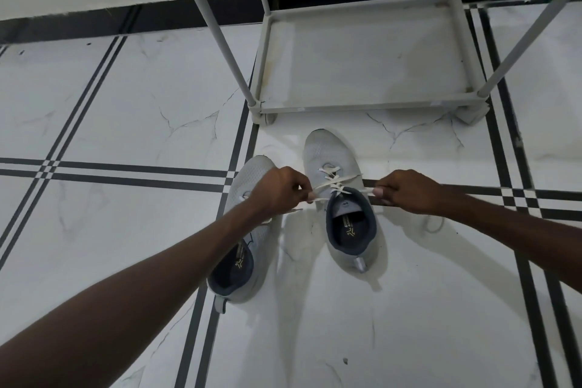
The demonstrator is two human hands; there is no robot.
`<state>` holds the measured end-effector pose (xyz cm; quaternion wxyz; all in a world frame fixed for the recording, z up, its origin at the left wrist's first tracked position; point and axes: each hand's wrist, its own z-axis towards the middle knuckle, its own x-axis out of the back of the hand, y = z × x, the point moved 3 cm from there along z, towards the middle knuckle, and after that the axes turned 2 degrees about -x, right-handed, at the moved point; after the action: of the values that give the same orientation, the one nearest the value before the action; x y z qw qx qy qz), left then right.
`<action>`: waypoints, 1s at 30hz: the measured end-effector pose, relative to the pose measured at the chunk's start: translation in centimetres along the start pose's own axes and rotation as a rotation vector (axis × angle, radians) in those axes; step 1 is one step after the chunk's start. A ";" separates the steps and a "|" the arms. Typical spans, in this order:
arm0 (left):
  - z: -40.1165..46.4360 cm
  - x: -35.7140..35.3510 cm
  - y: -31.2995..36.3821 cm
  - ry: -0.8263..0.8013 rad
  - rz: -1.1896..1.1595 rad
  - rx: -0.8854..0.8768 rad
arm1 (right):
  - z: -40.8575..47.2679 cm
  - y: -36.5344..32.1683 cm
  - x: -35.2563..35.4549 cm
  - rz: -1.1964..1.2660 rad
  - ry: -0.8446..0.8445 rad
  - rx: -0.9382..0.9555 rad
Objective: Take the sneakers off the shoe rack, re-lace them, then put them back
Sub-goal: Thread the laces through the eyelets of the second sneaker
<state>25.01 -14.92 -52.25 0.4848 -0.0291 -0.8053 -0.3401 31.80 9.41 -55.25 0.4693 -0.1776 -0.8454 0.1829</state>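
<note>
Two pale grey sneakers with dark blue lining stand on the tiled floor, toes pointing away from me. The right sneaker (333, 161) has a white lace (334, 181) crossed through its eyelets. My left hand (277, 189) pinches one end of that lace and my right hand (406, 190) pinches the other, pulling them apart sideways. The left sneaker (248, 242) lies partly under my left forearm, with its lace mostly hidden. The grey shoe rack (356, 109) stands just beyond the sneakers.
The rack's bottom shelf holds nothing, and its grey poles (214, 25) rise toward me. The floor is white marble tile with black stripe lines (126, 172). A wall with a black skirting (94, 20) runs behind the rack.
</note>
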 end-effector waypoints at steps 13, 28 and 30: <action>-0.5 -0.7 -1.9 -0.082 0.131 -0.073 | -1.2 0.7 0.7 -0.118 0.065 -0.098; 2.4 -0.1 4.6 0.251 -0.654 0.131 | -1.0 -4.1 8.2 -0.081 0.215 0.141; 2.4 -0.6 5.7 0.118 -0.940 0.235 | -0.9 -4.4 8.6 -0.102 0.302 0.206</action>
<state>25.65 -8.96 -50.48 0.3237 0.4118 -0.7353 -0.4301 27.78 9.72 -46.45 0.6151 -0.1111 -0.7501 0.2160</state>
